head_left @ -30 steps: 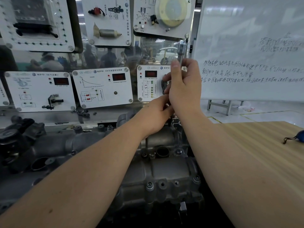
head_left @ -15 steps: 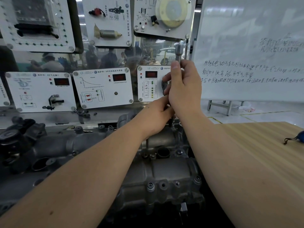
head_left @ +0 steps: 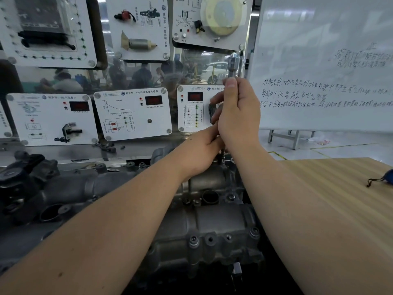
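Note:
A grey cast-metal engine part (head_left: 212,222) lies in front of me, studded with bolts. My right hand (head_left: 238,116) grips an upright metal tool (head_left: 232,67) whose silver top sticks out above my thumb. The tool's thin lower end (head_left: 222,157) meets a fastener at the far top of the engine part. My left hand (head_left: 200,150) is curled around the lower shaft just below my right hand; its fingertips are hidden.
White sensor display panels (head_left: 131,113) hang on a clear board behind the engine. A whiteboard (head_left: 323,67) with handwriting stands at the right. A wooden table (head_left: 340,209) holds a blue pouch with a cord (head_left: 382,177) at its right edge.
My right hand and the tool have shifted slightly; the tool's silver top stands a little more exposed above my thumb. My left hand stays at the lower shaft.

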A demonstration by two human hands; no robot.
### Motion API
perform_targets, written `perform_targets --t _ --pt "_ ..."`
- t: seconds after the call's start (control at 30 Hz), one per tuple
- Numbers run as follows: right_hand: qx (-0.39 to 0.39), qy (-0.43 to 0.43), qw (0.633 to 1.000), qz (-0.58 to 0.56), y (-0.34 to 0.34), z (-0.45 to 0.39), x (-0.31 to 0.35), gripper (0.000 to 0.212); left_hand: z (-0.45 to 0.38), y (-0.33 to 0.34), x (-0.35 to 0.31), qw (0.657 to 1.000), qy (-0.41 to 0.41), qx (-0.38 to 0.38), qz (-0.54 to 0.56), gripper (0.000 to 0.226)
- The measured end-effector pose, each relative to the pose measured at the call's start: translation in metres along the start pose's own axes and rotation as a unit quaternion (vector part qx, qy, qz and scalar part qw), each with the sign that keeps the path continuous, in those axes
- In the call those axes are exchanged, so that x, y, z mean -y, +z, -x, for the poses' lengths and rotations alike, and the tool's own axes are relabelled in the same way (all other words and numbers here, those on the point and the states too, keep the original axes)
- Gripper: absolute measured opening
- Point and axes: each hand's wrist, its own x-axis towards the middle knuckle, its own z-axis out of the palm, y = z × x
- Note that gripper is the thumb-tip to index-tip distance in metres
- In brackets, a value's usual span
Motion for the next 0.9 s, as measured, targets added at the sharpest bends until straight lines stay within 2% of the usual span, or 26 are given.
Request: perform_targets --t 0.07,0.2,0.4,0.57,0.8,0.9 --pt "0.001 0.004 1.000 -0.003 0.0008 0.0001 -0.0003 0.023 0.0001 -0.0006 0.0000 1.000 -0.002 -0.002 -0.003 0.020" --pt "0.004 0.006 1.000 -0.011 0.0003 -0.0007 -0.0023 0.009 -0.0019 0.0003 -0.0002 1.000 -0.010 -0.013 -0.010 0.013" --pt "0.015 0.002 1.000 0.000 0.0019 0.0015 -0.0008 0.025 0.0009 -0.0007 -0.0010 1.000 -0.020 -0.013 0.002 0.018" --pt "0.004 0.008 1.000 -0.011 0.0011 -0.0007 -0.0036 0.008 0.0001 -0.0004 -0.0013 1.000 -0.014 -0.017 0.004 0.019" --pt "0.006 -0.003 1.000 0.026 0.0024 -0.0004 -0.0046 0.026 0.0010 0.0009 -0.0023 1.000 -0.024 -0.014 0.010 0.019" --pt "0.003 0.011 1.000 -0.001 0.0022 -0.0008 -0.0053 0.019 0.0004 0.0007 -0.0016 1.000 -0.023 -0.018 0.005 0.017"
